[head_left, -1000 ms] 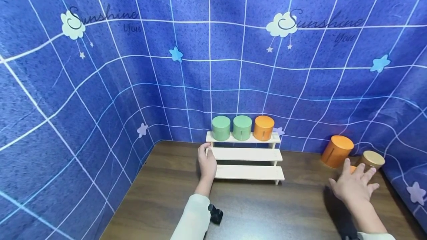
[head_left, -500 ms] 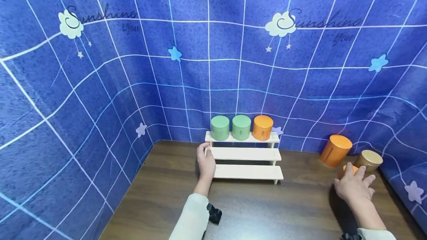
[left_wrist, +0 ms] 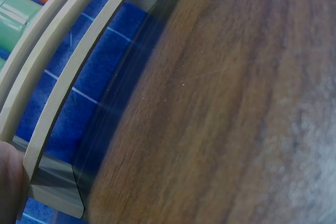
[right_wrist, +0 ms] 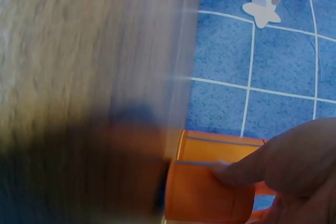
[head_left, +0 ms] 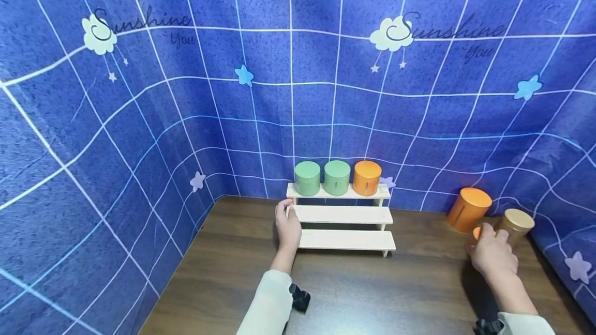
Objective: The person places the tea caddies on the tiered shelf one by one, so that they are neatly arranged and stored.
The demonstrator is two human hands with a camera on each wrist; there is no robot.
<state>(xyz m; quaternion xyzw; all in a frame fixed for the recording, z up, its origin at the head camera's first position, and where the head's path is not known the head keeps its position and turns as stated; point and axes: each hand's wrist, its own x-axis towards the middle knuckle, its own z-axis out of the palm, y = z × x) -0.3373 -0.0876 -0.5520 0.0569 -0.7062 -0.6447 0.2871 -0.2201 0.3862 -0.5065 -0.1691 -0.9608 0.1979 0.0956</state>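
My left hand holds the left end of a pale wooden three-tier rack. In the left wrist view, the thumb lies against the ends of the boards. Two green cylindrical canisters and an orange canister stand in a row on the top tier. At the right, my right hand grips a small orange canister that stands on the table. Its thumb presses the canister's side in the right wrist view, and the palm hides part of it from the head camera.
A taller orange canister stands just behind the right hand, with a gold-lidded canister to its right. A blue cloth with white grid lines hangs around the back and sides of the brown wooden table.
My right hand has come down and its spread fingers have closed around the small orange canister. The left hand stays on the rack, which has not moved.
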